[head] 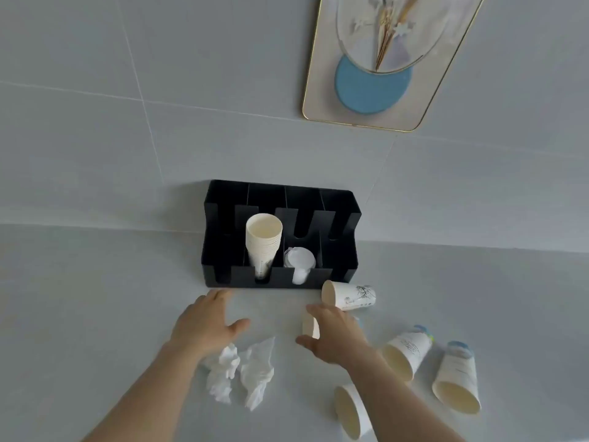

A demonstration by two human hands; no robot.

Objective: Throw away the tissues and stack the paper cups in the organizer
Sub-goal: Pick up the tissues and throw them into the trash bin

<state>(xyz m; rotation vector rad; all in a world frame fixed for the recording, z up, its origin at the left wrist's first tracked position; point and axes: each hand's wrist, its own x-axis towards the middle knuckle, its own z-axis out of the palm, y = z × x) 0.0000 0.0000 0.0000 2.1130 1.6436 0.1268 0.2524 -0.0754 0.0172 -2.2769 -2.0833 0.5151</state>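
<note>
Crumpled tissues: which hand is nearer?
Left. The left hand hovers just above the crumpled tissues, nearly over them; the right hand is off to their right, around a paper cup.

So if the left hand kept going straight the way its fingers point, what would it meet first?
Probably the organizer: the left hand lies open, fingers aimed up and slightly right at its front wall, with only bare counter between. How high the hand is cannot be told.

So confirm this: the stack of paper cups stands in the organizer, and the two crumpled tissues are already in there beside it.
Wrong on the tissues. The head view shows the stack of paper cups in the organizer, but both tissues lie on the counter.
</note>
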